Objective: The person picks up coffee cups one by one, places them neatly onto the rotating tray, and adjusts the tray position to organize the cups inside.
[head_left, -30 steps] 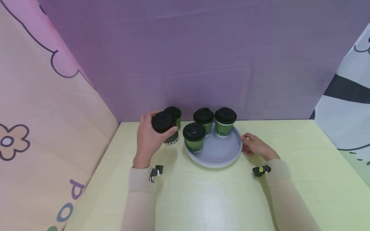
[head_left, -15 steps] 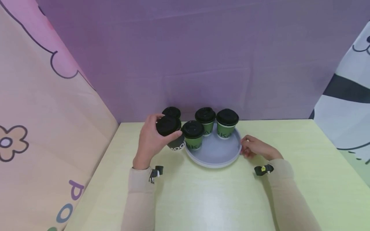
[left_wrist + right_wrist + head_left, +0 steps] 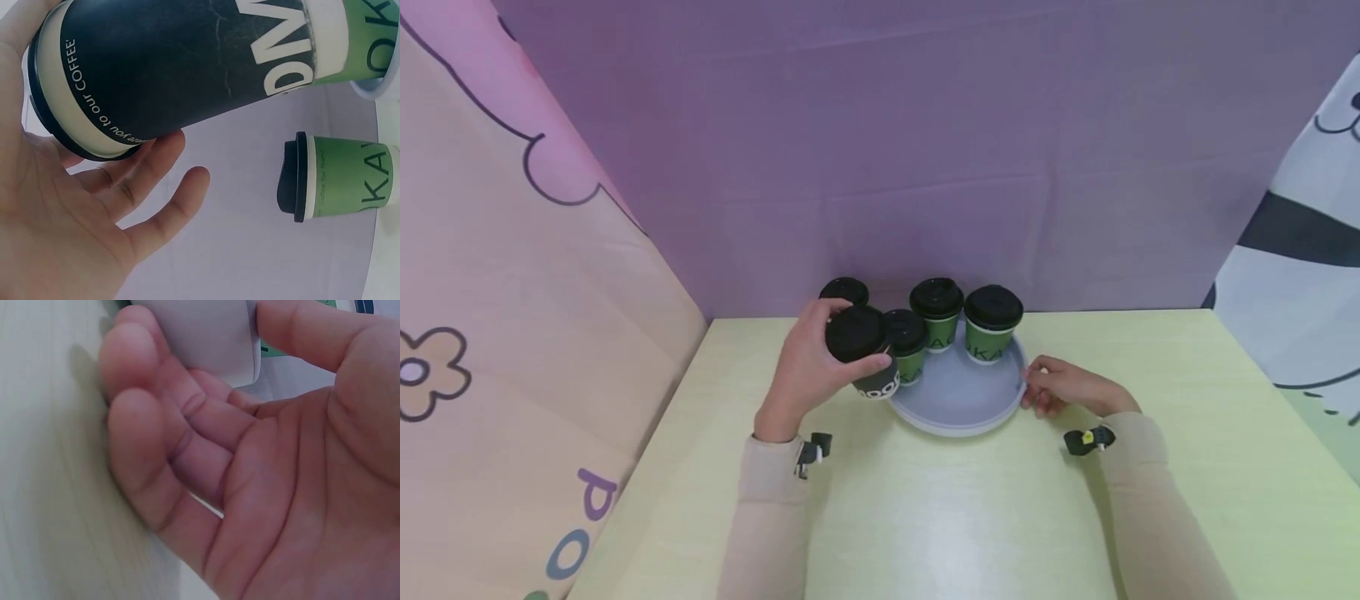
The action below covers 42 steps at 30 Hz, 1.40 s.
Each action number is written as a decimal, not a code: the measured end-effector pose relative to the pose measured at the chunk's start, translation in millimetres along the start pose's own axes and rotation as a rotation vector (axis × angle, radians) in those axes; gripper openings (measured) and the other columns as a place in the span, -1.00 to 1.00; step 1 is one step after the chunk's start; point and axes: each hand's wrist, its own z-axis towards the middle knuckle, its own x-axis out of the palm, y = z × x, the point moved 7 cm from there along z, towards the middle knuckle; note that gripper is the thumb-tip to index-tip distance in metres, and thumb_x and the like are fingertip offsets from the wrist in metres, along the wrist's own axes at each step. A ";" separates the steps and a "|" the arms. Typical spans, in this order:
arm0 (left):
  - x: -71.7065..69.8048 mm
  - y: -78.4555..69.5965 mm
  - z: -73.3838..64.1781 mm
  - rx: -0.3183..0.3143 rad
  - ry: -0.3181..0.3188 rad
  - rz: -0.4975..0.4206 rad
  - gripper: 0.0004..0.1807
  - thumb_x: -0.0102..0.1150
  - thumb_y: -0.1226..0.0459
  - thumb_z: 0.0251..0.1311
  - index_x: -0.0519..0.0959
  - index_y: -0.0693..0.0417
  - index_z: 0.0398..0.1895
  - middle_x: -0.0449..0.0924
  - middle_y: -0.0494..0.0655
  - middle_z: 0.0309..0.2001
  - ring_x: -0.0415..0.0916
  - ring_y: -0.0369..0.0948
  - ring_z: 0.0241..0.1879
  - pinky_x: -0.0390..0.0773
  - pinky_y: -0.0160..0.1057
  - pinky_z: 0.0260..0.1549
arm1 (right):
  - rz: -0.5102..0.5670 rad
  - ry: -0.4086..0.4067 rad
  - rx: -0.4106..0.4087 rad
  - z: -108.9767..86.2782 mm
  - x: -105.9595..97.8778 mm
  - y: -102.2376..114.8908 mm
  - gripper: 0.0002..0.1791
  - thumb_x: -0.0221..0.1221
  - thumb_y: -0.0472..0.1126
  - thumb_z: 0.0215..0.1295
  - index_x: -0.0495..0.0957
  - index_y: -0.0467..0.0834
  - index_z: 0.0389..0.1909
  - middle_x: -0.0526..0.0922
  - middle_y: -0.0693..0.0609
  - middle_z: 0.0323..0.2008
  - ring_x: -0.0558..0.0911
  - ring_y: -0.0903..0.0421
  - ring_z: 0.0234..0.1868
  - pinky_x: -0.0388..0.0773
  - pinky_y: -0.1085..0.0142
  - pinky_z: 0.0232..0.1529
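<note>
My left hand (image 3: 808, 367) grips a black paper coffee cup (image 3: 877, 379) near its black lid, tilted a little over the left rim of a round grey tray (image 3: 962, 404). In the left wrist view white lettering shows on that coffee cup (image 3: 175, 62), with the fingers at its lid end. Three green lidded coffee cups stand on the tray: a front one (image 3: 912, 367) partly behind the black cup, a back one (image 3: 938, 332) and a right one (image 3: 988, 342). My right hand (image 3: 1067, 387) pinches the tray's right rim, thumb above and fingers curled below in the right wrist view.
Another lidded cup (image 3: 845, 290) stands behind my left hand, mostly hidden by it. The pale wooden table (image 3: 925, 517) ends at a purple backdrop (image 3: 940, 167). Printed cloth panels close off the left and right sides.
My left hand has carried the black cup right and slightly toward me, to the tray's left edge. The front green cup has shifted back a little. My right hand stays at the rim.
</note>
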 end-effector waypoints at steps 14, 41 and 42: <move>15.4 -15.2 0.4 0.072 0.059 0.026 0.02 0.52 -0.26 -0.08 0.35 -0.03 0.41 0.40 -0.08 0.35 0.43 -0.04 0.30 0.44 0.11 0.34 | 0.007 -0.199 -0.023 11.1 -8.1 0.4 -0.47 -0.19 0.12 0.66 0.29 -0.34 0.05 0.63 -0.10 -0.33 0.65 0.10 -0.42 0.68 0.22 -0.33; 54.6 -33.6 -0.2 0.222 0.126 0.150 -0.04 0.51 -0.25 -0.08 0.37 -0.09 0.38 0.44 -0.05 0.25 0.34 0.01 0.28 0.29 0.22 0.25 | -0.069 -0.246 0.009 15.6 -5.7 4.3 -0.59 -0.22 -0.03 0.65 0.37 -0.33 -0.05 0.55 -0.04 -0.39 0.58 0.12 -0.44 0.62 0.26 -0.39; 56.0 -33.7 -0.2 0.223 0.126 0.161 -0.03 0.50 -0.26 -0.08 0.37 -0.11 0.38 0.44 -0.05 0.26 0.34 0.01 0.28 0.29 0.20 0.26 | -0.071 -0.243 0.007 15.5 -5.5 4.4 -0.60 -0.22 -0.04 0.65 0.37 -0.33 -0.05 0.55 -0.04 -0.39 0.58 0.12 -0.44 0.62 0.26 -0.39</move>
